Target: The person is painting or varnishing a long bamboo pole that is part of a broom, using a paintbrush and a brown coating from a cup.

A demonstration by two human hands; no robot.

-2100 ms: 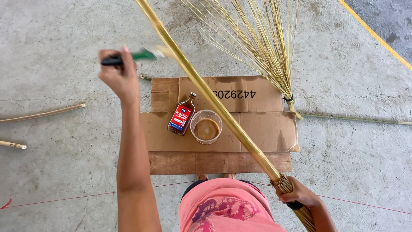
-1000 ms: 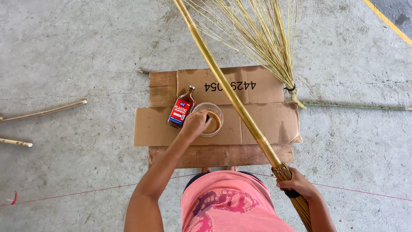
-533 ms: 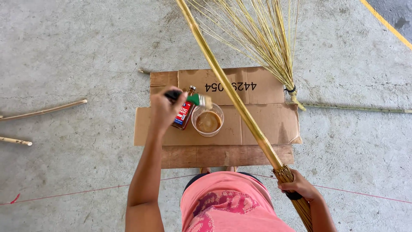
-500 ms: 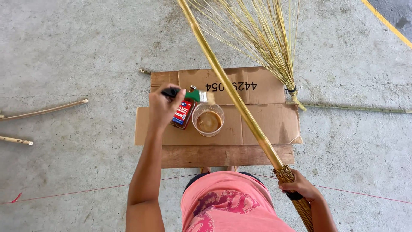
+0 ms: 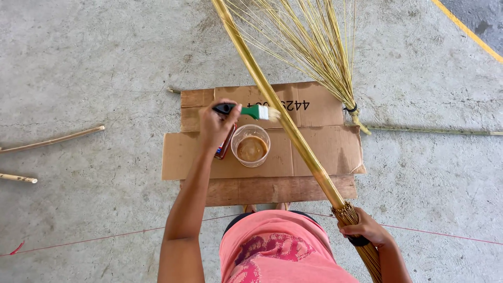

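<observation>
The left hand (image 5: 216, 124) is holding one paintbrush (image 5: 245, 110) with a green and black handle; the fingers are closing fully around the black end, and the pale bristles are touching the long yellow pole (image 5: 277, 112) just beside the hand. The right hand (image 5: 364, 230) is gripping the lower, bound end of this same pole, with the fingers wrapping tight around it. The pole is running diagonally over one flattened cardboard sheet (image 5: 325, 149) that is lying on the concrete floor (image 5: 89, 68). On the cardboard one clear cup (image 5: 251, 145) with brown liquid is standing just under the brush, and one small bottle (image 5: 225, 147) is lying beside it, partly hidden by the left hand. One bundle of thin straws (image 5: 319, 47) is spreading behind the pole. Two loose sticks (image 5: 52, 140) are lying well apart at the left.
</observation>
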